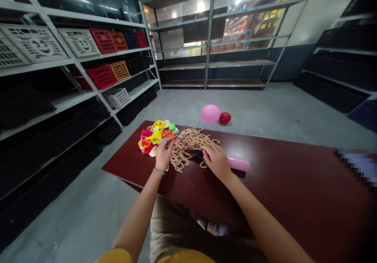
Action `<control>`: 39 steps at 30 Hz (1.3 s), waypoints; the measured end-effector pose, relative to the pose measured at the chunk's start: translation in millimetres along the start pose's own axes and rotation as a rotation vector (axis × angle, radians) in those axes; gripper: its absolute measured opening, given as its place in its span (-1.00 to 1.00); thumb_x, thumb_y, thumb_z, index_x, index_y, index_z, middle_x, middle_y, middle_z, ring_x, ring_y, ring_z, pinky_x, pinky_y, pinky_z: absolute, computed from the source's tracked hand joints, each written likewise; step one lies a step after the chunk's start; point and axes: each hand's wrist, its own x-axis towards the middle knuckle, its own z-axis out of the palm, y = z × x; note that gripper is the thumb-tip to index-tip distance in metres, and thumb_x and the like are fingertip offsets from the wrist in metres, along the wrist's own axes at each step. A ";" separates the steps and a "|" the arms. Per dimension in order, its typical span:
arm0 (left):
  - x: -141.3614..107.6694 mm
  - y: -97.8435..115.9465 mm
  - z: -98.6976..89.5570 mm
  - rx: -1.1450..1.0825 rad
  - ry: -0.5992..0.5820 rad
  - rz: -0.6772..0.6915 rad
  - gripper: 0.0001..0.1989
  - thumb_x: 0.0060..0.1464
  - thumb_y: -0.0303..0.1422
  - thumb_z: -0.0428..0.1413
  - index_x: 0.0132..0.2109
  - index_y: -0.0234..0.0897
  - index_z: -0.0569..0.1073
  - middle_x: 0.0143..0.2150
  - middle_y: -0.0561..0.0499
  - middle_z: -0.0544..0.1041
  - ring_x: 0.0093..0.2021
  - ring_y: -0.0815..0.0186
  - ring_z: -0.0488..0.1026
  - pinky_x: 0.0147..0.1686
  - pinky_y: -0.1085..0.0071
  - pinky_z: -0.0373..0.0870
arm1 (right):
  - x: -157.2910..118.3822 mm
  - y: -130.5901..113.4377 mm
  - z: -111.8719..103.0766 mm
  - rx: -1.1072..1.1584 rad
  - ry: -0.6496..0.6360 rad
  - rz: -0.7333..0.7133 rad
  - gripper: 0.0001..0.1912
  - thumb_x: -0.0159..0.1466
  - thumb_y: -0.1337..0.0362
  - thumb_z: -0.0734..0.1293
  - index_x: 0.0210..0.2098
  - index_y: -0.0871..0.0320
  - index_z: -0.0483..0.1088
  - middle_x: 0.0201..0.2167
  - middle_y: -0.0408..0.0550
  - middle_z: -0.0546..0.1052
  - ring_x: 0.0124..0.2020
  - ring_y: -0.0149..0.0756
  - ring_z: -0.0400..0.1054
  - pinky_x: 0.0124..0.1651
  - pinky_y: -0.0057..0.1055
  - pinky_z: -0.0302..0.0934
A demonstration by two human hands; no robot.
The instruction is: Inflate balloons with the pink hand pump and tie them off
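Left hand (165,153): at the beige coils (193,139), beside limp balloons (156,136); I cannot tell whether anything is gripped | Right hand (217,160): bent over a black piece (194,153), pink cylinder (239,163) by its wrist; hold unclear from my position | Hands: apart | Location: all on dark-red tabletop (288,172)
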 end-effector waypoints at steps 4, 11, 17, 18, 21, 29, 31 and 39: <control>-4.2 -25.8 -33.7 0.151 0.128 0.028 -0.76 0.12 -0.33 0.14 -0.06 -0.23 0.55 -0.09 -0.11 0.57 -0.10 0.20 0.48 0.01 0.22 0.37 | -8.4 -22.3 20.9 -0.015 -0.099 -0.113 -0.70 0.34 0.37 0.19 -0.01 0.13 0.45 -0.10 0.02 0.51 0.02 -0.16 0.31 0.14 -0.14 0.20; 3.6 -40.5 -36.5 0.403 -0.020 0.169 -0.77 0.12 -0.41 0.13 -0.06 -0.22 0.54 -0.08 -0.14 0.52 -0.02 0.12 0.43 0.07 0.15 0.31 | -22.2 -37.4 44.8 -0.049 -0.236 -0.267 -0.60 0.34 0.42 0.19 0.13 0.10 0.37 -0.01 0.00 0.49 0.13 -0.16 0.25 0.25 -0.11 0.10; 20.0 -50.3 -7.2 0.471 -0.148 0.244 -0.74 0.09 -0.46 0.14 -0.05 -0.24 0.52 -0.11 -0.15 0.48 -0.04 0.11 0.40 0.05 0.16 0.29 | -22.4 -33.6 44.4 -0.056 -0.228 -0.227 -0.58 0.34 0.41 0.16 0.15 0.07 0.36 0.00 -0.01 0.48 0.11 -0.17 0.26 0.24 -0.11 0.12; 21.1 -53.4 -5.1 0.478 -0.155 0.245 -0.76 0.09 -0.46 0.13 -0.07 -0.24 0.52 -0.14 -0.14 0.48 -0.05 0.12 0.40 0.04 0.17 0.29 | -21.7 -33.5 43.6 -0.053 -0.223 -0.217 -0.58 0.34 0.41 0.16 0.14 0.06 0.37 0.00 -0.02 0.48 0.10 -0.17 0.26 0.23 -0.11 0.12; 20.9 -61.2 -4.8 0.485 -0.149 0.238 -0.85 0.14 -0.43 0.08 -0.17 -0.24 0.52 -0.20 -0.13 0.50 -0.11 0.14 0.41 0.02 0.20 0.29 | -20.4 -33.7 42.0 -0.040 -0.217 -0.201 -0.61 0.34 0.41 0.17 0.10 0.07 0.39 -0.01 -0.01 0.48 0.09 -0.17 0.26 0.23 -0.11 0.13; 14.5 -46.9 -4.2 0.241 0.161 0.065 -0.87 0.17 -0.33 0.08 -0.15 -0.23 0.44 -0.25 -0.10 0.52 -0.21 0.16 0.47 -0.06 0.26 0.33 | -16.2 -35.3 35.9 -0.008 -0.183 -0.202 -0.67 0.35 0.39 0.18 0.03 0.09 0.43 -0.05 -0.01 0.49 0.07 -0.18 0.28 0.20 -0.12 0.15; 17.9 -37.4 -0.8 0.174 0.173 0.055 -0.86 0.16 -0.33 0.09 -0.14 -0.24 0.45 -0.21 -0.10 0.53 -0.18 0.19 0.48 -0.04 0.26 0.34 | -9.5 -32.7 29.0 -0.029 -0.182 -0.215 -0.68 0.34 0.39 0.18 0.03 0.11 0.43 -0.05 0.00 0.49 0.07 -0.17 0.27 0.20 -0.14 0.14; 30.3 5.9 23.6 -0.627 -0.013 -0.234 -0.72 0.14 -0.31 0.14 0.00 -0.25 0.48 -0.10 -0.08 0.56 -0.16 0.34 0.52 -0.07 0.33 0.45 | 8.9 17.8 -24.3 -0.145 -0.286 -0.100 -0.58 0.33 0.22 0.24 0.17 0.09 0.30 0.04 0.05 0.45 0.06 -0.11 0.30 0.09 -0.14 0.18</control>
